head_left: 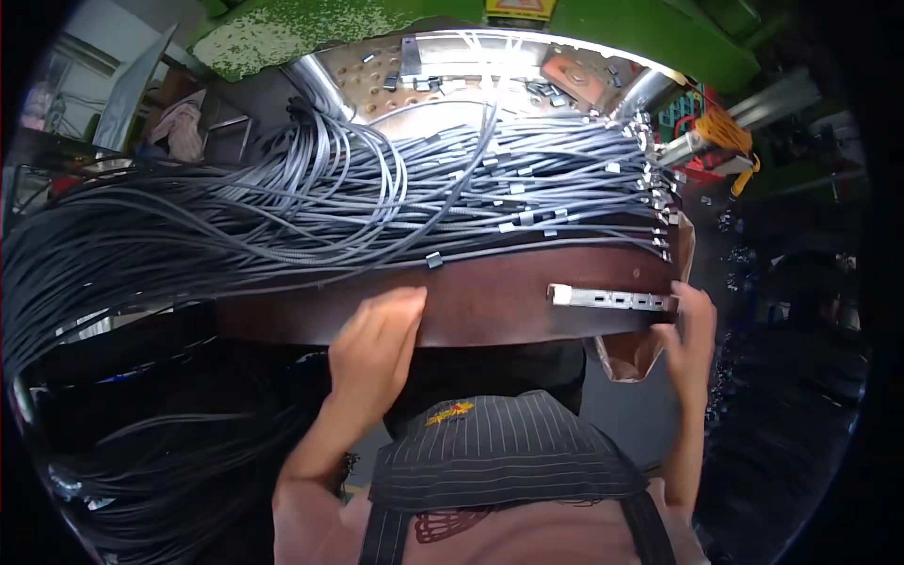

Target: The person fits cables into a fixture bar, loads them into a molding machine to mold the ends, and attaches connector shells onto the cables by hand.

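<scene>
My left hand (375, 341) hovers at the front edge of the brown work board (480, 292), fingers stretched out together and nothing visible in them. Toward the board's right end lies a slotted metal strip (617, 299) with a pale block at its left end. My right hand (693, 331) is beside the strip's right end, thumb apart from the fingers; whether it touches the strip is unclear. Behind both hands, a thick bundle of grey cables (377, 202) stretches across the board, with metal end fittings (656, 193) at the right. One cable carries a small dark clip (433, 260).
At the back, a lit perforated metal surface (377, 80) holds several small dark clips beneath a green machine frame (603, 33). Cables droop off the left side. A brown bag-like holder (629, 363) hangs below the board's right end. An orange-and-yellow tool (725, 137) sits at the back right.
</scene>
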{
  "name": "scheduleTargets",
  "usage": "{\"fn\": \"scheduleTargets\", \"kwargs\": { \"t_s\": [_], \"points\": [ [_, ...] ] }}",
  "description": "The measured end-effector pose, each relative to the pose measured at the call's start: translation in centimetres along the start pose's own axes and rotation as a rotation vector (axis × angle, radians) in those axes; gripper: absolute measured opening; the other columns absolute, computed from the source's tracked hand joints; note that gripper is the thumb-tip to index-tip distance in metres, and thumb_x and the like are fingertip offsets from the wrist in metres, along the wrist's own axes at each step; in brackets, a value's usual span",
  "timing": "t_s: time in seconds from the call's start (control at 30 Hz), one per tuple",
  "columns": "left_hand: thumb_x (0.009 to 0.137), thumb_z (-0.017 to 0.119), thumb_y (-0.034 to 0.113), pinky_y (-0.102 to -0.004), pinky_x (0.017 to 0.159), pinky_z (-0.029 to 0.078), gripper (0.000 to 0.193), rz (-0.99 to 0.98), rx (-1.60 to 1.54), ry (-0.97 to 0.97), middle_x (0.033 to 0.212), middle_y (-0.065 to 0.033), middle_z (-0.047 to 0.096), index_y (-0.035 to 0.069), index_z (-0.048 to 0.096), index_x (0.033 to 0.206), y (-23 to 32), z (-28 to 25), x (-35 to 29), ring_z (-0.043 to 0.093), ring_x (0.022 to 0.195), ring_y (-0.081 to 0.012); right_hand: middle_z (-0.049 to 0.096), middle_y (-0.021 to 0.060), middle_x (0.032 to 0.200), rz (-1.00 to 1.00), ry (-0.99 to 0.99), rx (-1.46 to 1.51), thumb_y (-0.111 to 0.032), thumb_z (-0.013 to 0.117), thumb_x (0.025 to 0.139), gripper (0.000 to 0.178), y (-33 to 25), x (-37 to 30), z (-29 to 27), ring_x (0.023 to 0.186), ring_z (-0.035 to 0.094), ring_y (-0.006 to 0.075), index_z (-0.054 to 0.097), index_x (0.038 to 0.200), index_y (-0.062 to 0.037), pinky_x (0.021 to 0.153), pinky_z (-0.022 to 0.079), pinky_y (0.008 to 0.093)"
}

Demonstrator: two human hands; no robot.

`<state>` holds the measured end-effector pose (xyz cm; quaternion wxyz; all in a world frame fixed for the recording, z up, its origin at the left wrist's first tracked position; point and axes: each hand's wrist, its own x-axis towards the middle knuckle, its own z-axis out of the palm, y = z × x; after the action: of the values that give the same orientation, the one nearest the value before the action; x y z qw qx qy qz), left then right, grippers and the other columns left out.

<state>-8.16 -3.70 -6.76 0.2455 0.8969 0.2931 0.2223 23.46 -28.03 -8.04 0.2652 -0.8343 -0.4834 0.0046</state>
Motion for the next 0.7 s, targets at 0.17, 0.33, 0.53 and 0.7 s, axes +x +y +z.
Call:
{"fn": "scheduleTargets", "kwargs": {
  "t_s": [0.17,0.33,0.53,0.7],
  "points": [
    [0.077,0.069,0.002,-0.0369,0.085,0.050,0.045,0.115,0.417,0.058,0.112,-0.0109,0.060,0.001,0.060,0.121,-3.0,3.6,1.9,0.058,0.099,-0.0279,0.059,0.0060,0.106,-0.340,-0.132,0.017,-0.003,0.069,0.073,0.043,-1.5,2.7,4.9,0.103,0.056,0.0277,0.065,0.115,-0.0098,0.105,0.036,0.0525],
    [0.075,0.070,0.003,-0.0386,0.084,0.047,0.036,0.135,0.490,-0.085,0.108,-0.0106,0.059,0.002,0.061,0.109,-3.1,3.0,2.7,0.057,0.098,-0.0280,0.059,0.0045,0.104,-0.366,-0.114,0.112,-0.002,0.071,0.071,0.043,-4.1,3.4,6.5,0.101,0.056,0.0264,0.067,0.113,-0.0106,0.103,0.037,0.0517],
    [0.066,0.069,-0.004,-0.0418,0.090,0.047,0.039,0.270,0.281,-0.108,0.119,-0.0146,0.058,0.002,0.056,0.102,-3.8,2.4,3.7,0.057,0.109,-0.0319,0.061,0.0046,0.105,-0.356,-0.056,0.134,-0.005,0.073,0.073,0.041,-4.0,3.7,6.9,0.100,0.056,0.0275,0.068,0.113,-0.0102,0.098,0.040,0.0492],
    [0.067,0.067,-0.005,-0.0382,0.081,0.051,0.039,0.319,0.352,-0.015,0.118,-0.0146,0.057,0.001,0.057,0.105,-4.3,3.2,4.3,0.060,0.099,-0.0313,0.061,0.0040,0.104,-0.357,-0.047,0.157,-0.004,0.073,0.071,0.043,-3.9,3.8,7.4,0.099,0.056,0.0269,0.068,0.113,-0.0103,0.096,0.041,0.0459]
  ]
}}
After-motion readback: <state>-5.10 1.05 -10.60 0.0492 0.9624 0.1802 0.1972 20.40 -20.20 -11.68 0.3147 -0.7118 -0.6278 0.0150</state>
